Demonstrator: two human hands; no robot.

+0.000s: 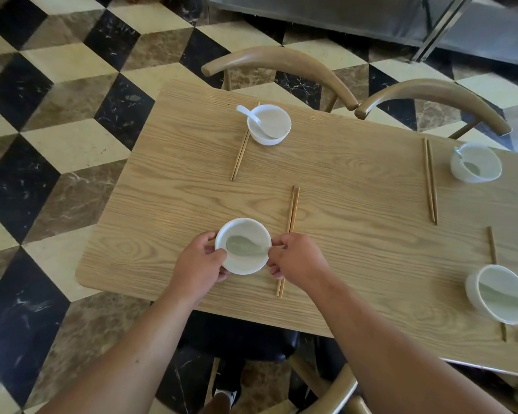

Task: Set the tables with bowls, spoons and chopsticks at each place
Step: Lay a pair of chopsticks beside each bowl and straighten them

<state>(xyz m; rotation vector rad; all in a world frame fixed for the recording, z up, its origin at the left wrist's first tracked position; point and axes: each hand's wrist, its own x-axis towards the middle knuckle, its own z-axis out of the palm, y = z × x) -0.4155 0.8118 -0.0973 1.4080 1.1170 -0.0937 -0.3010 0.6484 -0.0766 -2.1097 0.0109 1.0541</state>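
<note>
Your left hand (199, 264) cups the near-left bowl (243, 245) by its left rim, fingers curled on it; bowl sits on the table (168, 186), spoon (245, 248) inside. Your right hand (296, 258) pinches the spoon's handle end at the bowl's right rim, lying over the chopsticks (290, 225) just right of that bowl. Beyond the bowl: far-left bowl (269, 124) with spoon, chopsticks beside it. Well right of the bowl: two more bowls, far (476, 162) and near (498, 294), each with chopsticks.
</note>
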